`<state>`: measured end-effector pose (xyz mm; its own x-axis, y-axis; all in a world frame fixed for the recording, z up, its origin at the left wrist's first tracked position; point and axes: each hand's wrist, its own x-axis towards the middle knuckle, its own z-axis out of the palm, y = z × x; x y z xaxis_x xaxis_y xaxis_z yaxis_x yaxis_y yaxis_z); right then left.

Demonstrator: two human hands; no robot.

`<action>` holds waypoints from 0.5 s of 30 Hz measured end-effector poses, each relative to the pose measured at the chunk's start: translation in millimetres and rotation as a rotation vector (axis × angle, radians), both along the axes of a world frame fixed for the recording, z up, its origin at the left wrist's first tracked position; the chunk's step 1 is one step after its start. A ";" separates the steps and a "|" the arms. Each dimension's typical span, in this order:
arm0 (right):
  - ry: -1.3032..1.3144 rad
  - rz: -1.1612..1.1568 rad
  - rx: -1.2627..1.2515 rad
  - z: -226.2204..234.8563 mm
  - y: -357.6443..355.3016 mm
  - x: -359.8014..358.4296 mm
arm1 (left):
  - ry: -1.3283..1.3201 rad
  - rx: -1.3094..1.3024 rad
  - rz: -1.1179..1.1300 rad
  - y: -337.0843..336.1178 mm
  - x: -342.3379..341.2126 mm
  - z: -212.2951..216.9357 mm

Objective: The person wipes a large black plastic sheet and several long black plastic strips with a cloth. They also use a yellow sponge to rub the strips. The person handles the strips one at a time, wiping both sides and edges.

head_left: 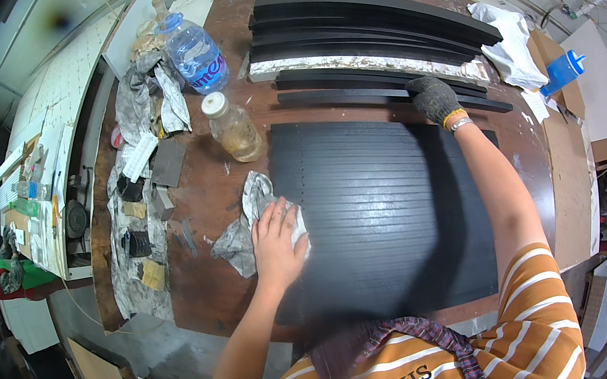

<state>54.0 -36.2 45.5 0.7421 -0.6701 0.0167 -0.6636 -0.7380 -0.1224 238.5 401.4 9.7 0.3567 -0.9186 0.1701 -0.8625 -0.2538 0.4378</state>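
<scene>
The bare left hand (276,233) lies flat, fingers extended, on a grey-stained white cloth (238,247) at the left edge of a black grooved rectangular panel (368,204) on the brown wooden counter (203,304). The gloved right hand (437,99) reaches a long black strip (337,98) beyond it; its grip cannot be told. Probably strip handling; next likely calls for a secure hold.

The bare left hand (277,241) lies palm down, near left, fingers slightly spread; the right arm (494,178) stretches far, gloved right hand (434,100) angled leftward
</scene>
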 end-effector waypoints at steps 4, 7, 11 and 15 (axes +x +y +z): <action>-0.029 -0.062 0.058 -31.4 -14.2 24.9 | 0.022 -0.005 0.000 -2.2 -0.6 4.2; -0.217 -0.133 -0.007 -33.2 -4.7 23.6 | 0.027 -0.001 -0.007 -3.3 0.0 4.8; -0.200 -0.098 0.257 -15.7 6.4 -7.9 | 0.017 -0.009 -0.006 -3.5 1.6 2.6; -0.082 -0.050 0.548 -17.8 9.5 -47.3 | 0.015 -0.048 -0.006 -3.5 0.7 -2.1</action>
